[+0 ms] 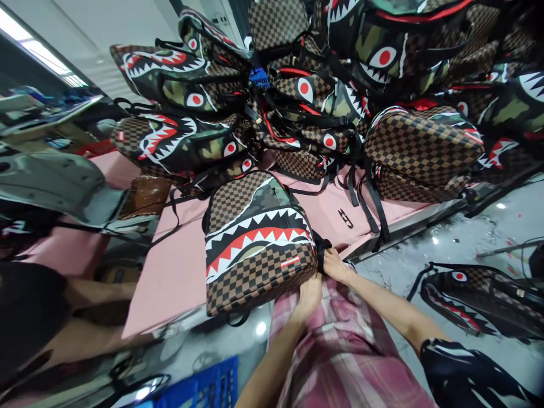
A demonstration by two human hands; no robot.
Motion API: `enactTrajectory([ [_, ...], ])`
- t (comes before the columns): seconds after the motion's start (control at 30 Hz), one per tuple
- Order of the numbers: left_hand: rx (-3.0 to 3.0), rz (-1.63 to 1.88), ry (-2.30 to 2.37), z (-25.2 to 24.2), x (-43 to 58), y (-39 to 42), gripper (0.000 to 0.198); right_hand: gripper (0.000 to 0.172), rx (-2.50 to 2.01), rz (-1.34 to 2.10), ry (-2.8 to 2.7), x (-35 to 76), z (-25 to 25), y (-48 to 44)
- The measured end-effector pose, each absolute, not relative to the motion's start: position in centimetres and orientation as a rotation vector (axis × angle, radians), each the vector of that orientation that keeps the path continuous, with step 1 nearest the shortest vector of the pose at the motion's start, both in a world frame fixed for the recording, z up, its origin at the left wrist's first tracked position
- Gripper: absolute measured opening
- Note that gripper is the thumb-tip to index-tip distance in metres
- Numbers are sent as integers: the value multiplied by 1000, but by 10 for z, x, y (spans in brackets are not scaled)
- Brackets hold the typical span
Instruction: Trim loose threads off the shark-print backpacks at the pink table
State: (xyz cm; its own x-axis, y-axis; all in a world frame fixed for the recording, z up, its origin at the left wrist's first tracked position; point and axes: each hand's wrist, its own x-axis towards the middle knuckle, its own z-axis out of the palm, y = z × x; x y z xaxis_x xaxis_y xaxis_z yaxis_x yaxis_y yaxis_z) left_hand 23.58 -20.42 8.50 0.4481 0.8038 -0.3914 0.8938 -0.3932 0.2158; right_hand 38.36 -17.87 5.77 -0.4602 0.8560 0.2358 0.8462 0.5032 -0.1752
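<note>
A checkered backpack (255, 283) with a shark-mouth print lies tilted at the near edge of the pink-topped table, its lower edge toward me. At its right bottom corner, my left hand (311, 292) is closed with the fingers against the bag; they are partly hidden. My right hand (335, 265) sits just beside it, closed around a black strap (322, 247) on the bag's right side. Both hands are close together over my plaid-covered lap.
A pink table (170, 277) bears piled shark-print backpacks (182, 139) along its far side. A small black piece (345, 218) lies on it. Another backpack (476, 300) is on the shiny floor at right. A blue crate (204, 385) stands below; a person's arm (97, 292) shows at left.
</note>
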Motion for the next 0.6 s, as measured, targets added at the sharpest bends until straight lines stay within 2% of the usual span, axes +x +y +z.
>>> enactTrajectory([
  [0.23,2264,-273,1399,78,236,-201,38,34,-1560,55,-2351,410,73,-209],
  [0.43,2247,-279,1371,81,235,-199,35,27,-1593,282,-2334,404,60,-196],
  [0.6,2208,-276,1371,90,235,-199,39,38,-1536,528,-2330,401,61,-206],
])
